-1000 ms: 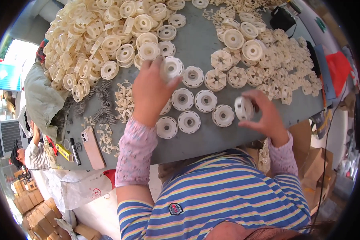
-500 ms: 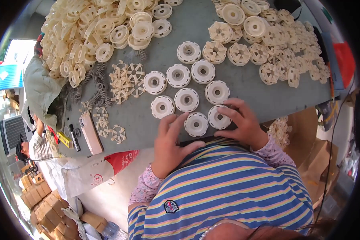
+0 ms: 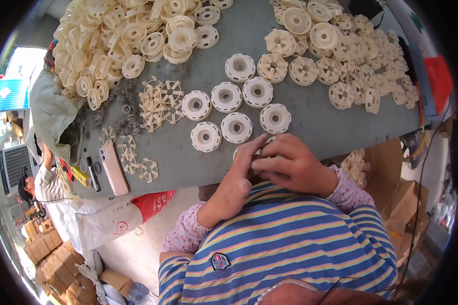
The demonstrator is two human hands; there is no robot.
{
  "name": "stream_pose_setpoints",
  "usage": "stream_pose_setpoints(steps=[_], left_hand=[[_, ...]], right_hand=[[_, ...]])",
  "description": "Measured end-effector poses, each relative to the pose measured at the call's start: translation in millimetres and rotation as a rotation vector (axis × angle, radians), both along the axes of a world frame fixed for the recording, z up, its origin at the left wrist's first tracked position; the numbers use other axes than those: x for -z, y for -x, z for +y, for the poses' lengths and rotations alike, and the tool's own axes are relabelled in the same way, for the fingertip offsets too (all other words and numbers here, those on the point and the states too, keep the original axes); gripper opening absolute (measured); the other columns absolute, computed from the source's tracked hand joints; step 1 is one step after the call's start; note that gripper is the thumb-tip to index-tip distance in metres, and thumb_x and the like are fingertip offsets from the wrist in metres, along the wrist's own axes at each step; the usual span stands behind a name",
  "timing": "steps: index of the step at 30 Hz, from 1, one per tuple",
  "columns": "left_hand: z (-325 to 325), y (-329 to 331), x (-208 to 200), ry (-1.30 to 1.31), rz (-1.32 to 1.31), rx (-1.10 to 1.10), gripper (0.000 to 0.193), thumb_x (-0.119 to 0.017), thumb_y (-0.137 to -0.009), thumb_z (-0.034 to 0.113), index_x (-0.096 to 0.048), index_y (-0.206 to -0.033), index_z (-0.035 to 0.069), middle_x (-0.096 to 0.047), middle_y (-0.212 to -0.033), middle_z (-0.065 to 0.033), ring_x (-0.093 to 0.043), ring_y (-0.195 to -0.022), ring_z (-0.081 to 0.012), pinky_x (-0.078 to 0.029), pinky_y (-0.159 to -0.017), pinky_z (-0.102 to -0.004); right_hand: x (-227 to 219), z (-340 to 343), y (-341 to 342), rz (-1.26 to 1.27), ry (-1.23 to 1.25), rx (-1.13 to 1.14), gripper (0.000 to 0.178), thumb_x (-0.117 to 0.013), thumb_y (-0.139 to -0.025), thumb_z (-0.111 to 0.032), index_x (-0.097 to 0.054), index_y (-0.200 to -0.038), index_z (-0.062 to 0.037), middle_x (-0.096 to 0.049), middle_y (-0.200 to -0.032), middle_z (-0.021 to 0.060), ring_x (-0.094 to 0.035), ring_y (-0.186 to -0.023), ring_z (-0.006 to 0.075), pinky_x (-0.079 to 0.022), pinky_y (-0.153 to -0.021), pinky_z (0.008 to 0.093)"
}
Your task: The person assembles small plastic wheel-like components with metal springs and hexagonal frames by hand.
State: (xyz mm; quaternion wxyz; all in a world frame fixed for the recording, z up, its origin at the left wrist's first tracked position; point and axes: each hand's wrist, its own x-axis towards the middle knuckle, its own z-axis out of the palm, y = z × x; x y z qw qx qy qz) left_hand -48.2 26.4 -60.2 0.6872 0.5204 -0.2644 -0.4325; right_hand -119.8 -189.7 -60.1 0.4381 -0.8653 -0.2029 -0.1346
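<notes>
From our spring-fitted wheels [image 3: 229, 69], left hand [image 3: 232, 185] and right hand [image 3: 296, 168] meet at five o'clock, their fingers' grip hidden; loose cream wheels [image 3: 133, 33] remain heaped at ten.

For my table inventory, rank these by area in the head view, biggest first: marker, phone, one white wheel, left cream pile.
1. Left cream pile
2. Phone and white wheel: too alike to rank
3. Marker

head cam | I'm looking from above the near edge of the table [image 3: 315, 122] | facing steeply down, across it | close, wide fisheye | striped shirt [image 3: 290, 239] nearside
</notes>
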Motion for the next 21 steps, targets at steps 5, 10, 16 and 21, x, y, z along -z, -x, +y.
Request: stream_pose_setpoints(steps=[5, 10, 16, 21], left_hand=[[24, -15, -1, -0.120, -0.186, 0.014, 0.061, -0.059, -0.105, 0.041, -0.052, -0.150, 0.001, -0.054, -0.142, -0.0135, -0.060, -0.117, -0.0214, -0.051, -0.097, -0.0341], [33, -16, -3, -0.262, -0.387, -0.481, 0.012, -0.074, -0.094, 0.002, -0.077, -0.105, 0.000, -0.072, -0.096, -0.0058, -0.066, -0.084, -0.0141, -0.052, -0.077, -0.0268], [75, -70, 24, -0.499, -0.715, -1.025, 0.011, -0.078, -0.092, 0.005, -0.077, -0.102, 0.002, -0.070, -0.089, -0.0018, -0.055, -0.070, -0.0071, -0.044, -0.061, -0.0224], [113, -110, 4, -0.712, -0.873, -1.172, 0.017, -0.080, -0.090, 0.007, -0.076, -0.106, 0.003, -0.068, -0.093, -0.0025, -0.054, -0.070, -0.0093, -0.045, -0.061, -0.0251]], right_hand=[[18, -36, -5, 0.133, -0.190, 0.339, 0.024, -0.080, -0.085, -0.010, -0.070, -0.107, -0.0090, -0.069, -0.109, 0.0087, -0.066, -0.103, 0.0289, -0.052, -0.096, 0.0433], [18, -43, -24, -0.032, 0.286, 0.340, 0.020, -0.079, -0.083, -0.009, -0.068, -0.099, -0.0077, -0.068, -0.111, 0.0089, -0.061, -0.110, 0.0333, -0.048, -0.101, 0.0475], [11, -36, -27, -0.013, 0.248, 0.382, 0.019, -0.079, -0.082, -0.008, -0.070, -0.099, -0.0077, -0.067, -0.110, 0.0086, -0.060, -0.111, 0.0339, -0.048, -0.100, 0.0487], [18, -40, -27, -0.036, 0.251, 0.382, 0.020, -0.080, -0.081, -0.008, -0.070, -0.098, -0.0072, -0.067, -0.108, 0.0091, -0.061, -0.108, 0.0340, -0.048, -0.101, 0.0494]])
